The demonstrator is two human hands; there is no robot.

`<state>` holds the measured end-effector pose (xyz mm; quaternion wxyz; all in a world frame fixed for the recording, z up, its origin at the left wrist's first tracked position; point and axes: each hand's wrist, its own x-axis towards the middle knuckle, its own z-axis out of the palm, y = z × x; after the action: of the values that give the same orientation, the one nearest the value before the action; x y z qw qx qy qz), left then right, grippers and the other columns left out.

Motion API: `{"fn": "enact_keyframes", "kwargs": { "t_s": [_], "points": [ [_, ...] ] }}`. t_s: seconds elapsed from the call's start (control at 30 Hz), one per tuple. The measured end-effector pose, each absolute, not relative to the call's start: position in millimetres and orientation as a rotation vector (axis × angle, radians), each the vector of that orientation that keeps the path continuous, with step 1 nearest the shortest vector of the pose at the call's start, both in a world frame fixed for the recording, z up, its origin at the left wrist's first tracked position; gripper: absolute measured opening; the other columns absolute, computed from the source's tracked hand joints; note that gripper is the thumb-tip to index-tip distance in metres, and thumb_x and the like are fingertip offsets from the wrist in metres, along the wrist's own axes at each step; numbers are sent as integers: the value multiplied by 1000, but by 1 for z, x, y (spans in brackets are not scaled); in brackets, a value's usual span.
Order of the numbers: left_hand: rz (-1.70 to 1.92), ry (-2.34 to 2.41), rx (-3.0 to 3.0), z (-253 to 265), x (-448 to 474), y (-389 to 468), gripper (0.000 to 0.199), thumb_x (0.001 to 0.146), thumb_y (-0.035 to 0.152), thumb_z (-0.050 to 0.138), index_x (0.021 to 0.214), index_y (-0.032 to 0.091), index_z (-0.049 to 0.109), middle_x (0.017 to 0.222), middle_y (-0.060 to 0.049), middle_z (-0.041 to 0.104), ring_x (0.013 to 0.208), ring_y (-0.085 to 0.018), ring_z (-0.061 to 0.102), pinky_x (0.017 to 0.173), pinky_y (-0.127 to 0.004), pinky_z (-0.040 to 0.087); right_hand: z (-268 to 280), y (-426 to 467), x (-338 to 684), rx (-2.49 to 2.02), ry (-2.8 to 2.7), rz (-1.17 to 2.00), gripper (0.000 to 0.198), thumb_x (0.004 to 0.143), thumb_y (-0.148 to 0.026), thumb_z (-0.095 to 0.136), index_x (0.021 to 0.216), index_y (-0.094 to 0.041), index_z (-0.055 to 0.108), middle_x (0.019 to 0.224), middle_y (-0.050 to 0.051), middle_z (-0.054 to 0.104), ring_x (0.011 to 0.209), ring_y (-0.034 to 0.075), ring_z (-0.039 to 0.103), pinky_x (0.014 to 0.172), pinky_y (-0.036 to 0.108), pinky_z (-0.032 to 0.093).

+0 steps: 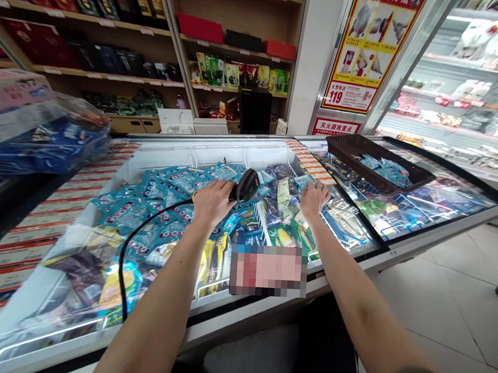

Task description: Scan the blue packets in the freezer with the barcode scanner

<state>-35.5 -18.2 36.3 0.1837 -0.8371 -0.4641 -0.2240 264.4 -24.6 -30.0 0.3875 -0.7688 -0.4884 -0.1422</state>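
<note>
My left hand point(215, 201) is wrapped round the handle of a black barcode scanner point(248, 185). The scanner's head points right, and its black cable point(147, 217) curves down past my left forearm. To the right, my right hand point(314, 200) has its fingers bent at a small blue packet point(302, 181), which they seem to grip by its edge; the fingertips are partly hidden. Both hands are above a chest freezer point(167, 149). Inside it lies a heap of similar blue packets point(165, 190), with wire dividers point(262, 223) and other bagged foods beside them.
A brown tray point(351, 153) with blue packets rests on the freezer's right glass. A blurred-out flat object point(268, 271) lies at the front edge. Plastic-wrapped packs point(39, 125) stand at left. Behind are stocked shelves point(235, 44); a lit display fridge point(466, 92) is at right.
</note>
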Motion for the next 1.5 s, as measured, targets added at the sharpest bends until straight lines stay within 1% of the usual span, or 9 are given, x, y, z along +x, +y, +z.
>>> {"fn": "enact_keyframes", "kwargs": {
  "t_s": [0.3, 0.43, 0.57, 0.8, 0.93, 1.0, 1.13, 1.27, 1.5],
  "points": [
    [-630, -1365, -2270, 37, -48, -16, 25, 83, 33, 49, 103, 21, 60, 94, -10, 66, 90, -26, 60, 65, -33, 42, -20, -28, 256, -1780, -1519, -352, 36, 93, -29, 34, 118, -20, 58, 126, 10, 57, 120, 27, 42, 103, 47, 24],
    [-614, -1364, -2282, 37, -50, -15, 25, 83, 32, 50, 104, 21, 60, 95, -9, 66, 90, -26, 61, 67, -34, 43, -19, -21, 254, -1698, -1759, -233, 39, 92, -30, 38, 126, -20, 53, 126, 8, 58, 118, 27, 45, 100, 43, 31],
    [-617, -1384, -2272, 36, -54, -13, 25, 83, 32, 51, 104, 22, 59, 96, -8, 66, 91, -26, 61, 66, -34, 42, -22, -11, 249, -1622, -1958, -79, 37, 92, -35, 42, 123, -22, 57, 127, 7, 58, 117, 26, 49, 97, 41, 37],
    [-682, -1429, -2250, 38, -59, -14, 26, 84, 32, 50, 106, 22, 58, 97, -9, 66, 95, -26, 59, 66, -33, 41, -14, -11, 202, -1537, -1970, 6, 38, 92, -48, 43, 112, -23, 64, 99, 7, 67, 101, 24, 57, 94, 38, 39],
    [-667, -1434, -2240, 39, -60, -14, 27, 83, 32, 51, 107, 22, 58, 97, -10, 66, 95, -27, 59, 65, -33, 41, -11, -20, 174, -1665, -1847, -54, 56, 81, -68, 46, 106, -22, 65, 107, 13, 60, 108, 31, 50, 91, 46, 38],
    [-658, -1430, -2240, 39, -60, -14, 27, 82, 33, 52, 107, 22, 58, 96, -10, 66, 94, -27, 59, 65, -33, 41, -11, -23, 169, -1698, -1813, -63, 62, 73, -73, 52, 106, -22, 64, 110, 13, 58, 110, 33, 47, 91, 47, 37],
    [-663, -1420, -2262, 38, -59, -13, 27, 81, 31, 53, 106, 22, 59, 95, -10, 66, 94, -27, 59, 67, -34, 41, -12, -22, 174, -1661, -1831, 28, 51, 70, -65, 63, 102, -26, 65, 112, 9, 57, 110, 30, 47, 92, 45, 36],
    [-670, -1433, -2260, 36, -60, -12, 27, 81, 31, 54, 106, 22, 59, 96, -9, 66, 94, -26, 59, 66, -33, 41, -17, -15, 184, -1621, -1726, 206, 42, 70, -56, 67, 96, -22, 64, 105, 7, 61, 103, 27, 53, 90, 41, 39],
    [-660, -1385, -2271, 35, -61, -10, 29, 81, 31, 54, 108, 22, 59, 98, -7, 66, 95, -26, 60, 68, -33, 42, -30, -3, 205, -1262, -1335, 637, 38, 74, -47, 63, 99, -21, 52, 87, 3, 64, 74, 16, 60, 67, 30, 49]
  ]
}}
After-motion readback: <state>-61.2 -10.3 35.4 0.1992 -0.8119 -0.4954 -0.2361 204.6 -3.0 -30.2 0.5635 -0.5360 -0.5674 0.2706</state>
